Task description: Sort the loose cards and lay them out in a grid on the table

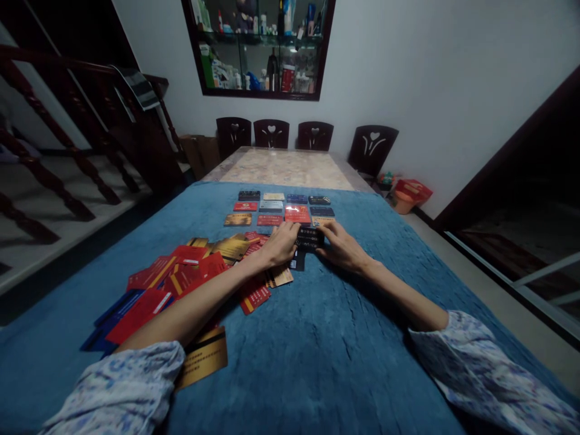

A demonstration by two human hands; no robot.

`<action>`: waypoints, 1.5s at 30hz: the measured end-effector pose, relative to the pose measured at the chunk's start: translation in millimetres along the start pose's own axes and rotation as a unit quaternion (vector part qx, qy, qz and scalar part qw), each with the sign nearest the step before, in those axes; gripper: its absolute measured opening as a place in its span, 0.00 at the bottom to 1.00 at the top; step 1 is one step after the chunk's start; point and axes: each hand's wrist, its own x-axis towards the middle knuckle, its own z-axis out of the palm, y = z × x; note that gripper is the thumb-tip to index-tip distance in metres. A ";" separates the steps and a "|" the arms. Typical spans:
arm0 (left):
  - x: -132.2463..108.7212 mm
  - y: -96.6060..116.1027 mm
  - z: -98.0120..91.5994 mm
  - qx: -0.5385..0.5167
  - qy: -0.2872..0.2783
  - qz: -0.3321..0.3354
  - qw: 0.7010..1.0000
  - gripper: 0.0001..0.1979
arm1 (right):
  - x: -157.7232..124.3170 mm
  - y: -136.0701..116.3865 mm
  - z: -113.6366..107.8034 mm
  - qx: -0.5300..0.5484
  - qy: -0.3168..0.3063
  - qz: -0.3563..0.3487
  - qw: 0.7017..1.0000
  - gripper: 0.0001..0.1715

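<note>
Between my two hands a black card [310, 239] with pale lettering is held tilted up by its ends. My left hand [281, 243] grips its left end, and my right hand [341, 244] has the right end between thumb and fingers. Just below it another dark card [297, 262] lies partly covered. Beyond my hands, cards stand in rows of small piles, among them a red pile [297, 214], a gold pile [238, 219] and a silver-grey pile [270, 206]. A loose heap of red cards [181, 266], with gold and blue ones, spreads under and beside my left forearm.
A blue cloth [308, 356] covers the near part of the table; its far part is a bare patterned top [290, 166]. Several dark chairs [316, 135] stand behind it. A wooden railing [58, 127] is at left, a red bag [413, 191] on the floor at right.
</note>
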 end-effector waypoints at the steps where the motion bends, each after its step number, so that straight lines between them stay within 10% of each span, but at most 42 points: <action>1: 0.2 -0.8 -0.6 0.002 -0.003 0.003 1.000 0.21 | 0.2 0.8 0.1 0.004 0.001 0.001 1.000 0.35; 45: -6.0 -51.9 -24.0 -0.013 -0.054 -0.009 0.998 0.21 | 59.3 -3.2 3.7 0.092 -0.112 -0.004 0.989 0.27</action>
